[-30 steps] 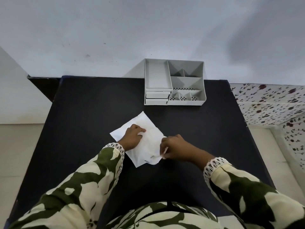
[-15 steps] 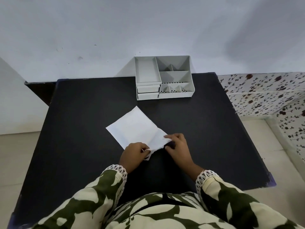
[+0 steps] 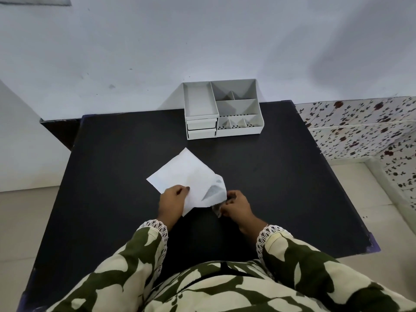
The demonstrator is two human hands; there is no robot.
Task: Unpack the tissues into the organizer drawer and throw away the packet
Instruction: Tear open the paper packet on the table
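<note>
A flat white tissue packet [image 3: 186, 173] lies on the black table [image 3: 108, 176], turned like a diamond. My left hand [image 3: 172, 200] grips its near left edge, thumb on top. My right hand [image 3: 236, 204] pinches a clear plastic flap [image 3: 216, 208] at the packet's near right corner, where the white sheet curls upward. The white organizer [image 3: 236, 104] stands at the table's far edge against the wall. Its two small drawers [image 3: 201, 129] at the front left are closed.
The wall runs just behind the organizer. A flower-patterned surface [image 3: 360, 127] lies to the right of the table, and pale floor shows on both sides. My patterned sleeves cover the table's near edge.
The packet's near right corner has lifted and curled. My right hand went from resting on that corner to pinching the clear flap. My left hand shifted slightly up the left edge.
</note>
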